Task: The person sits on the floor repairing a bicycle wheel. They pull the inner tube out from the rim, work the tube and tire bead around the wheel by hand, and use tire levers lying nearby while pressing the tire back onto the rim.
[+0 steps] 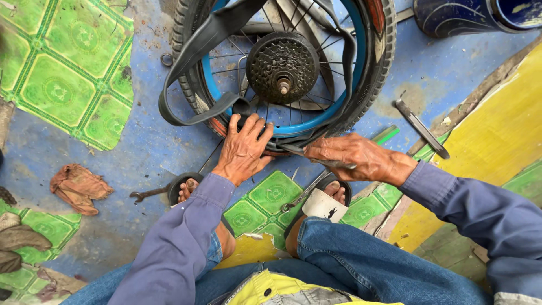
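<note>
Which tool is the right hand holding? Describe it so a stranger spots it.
Start at the bicycle wheel with the blue rim. At its lower edge, the right hand grips a flat grey metal lever wedged against the tyre. Unlike the spanners on the floor, it is in hand.

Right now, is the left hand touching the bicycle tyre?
Touching. The head view shows the left hand pressed flat on the bicycle tyre, fingers spread over its lower edge.

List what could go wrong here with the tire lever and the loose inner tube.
The metal lever in the right hand wedges at the blue rim close to the loose inner tube; it might pinch the rubber. The left hand presses the tire beside the lever, so a slip could strike its fingers.
</note>
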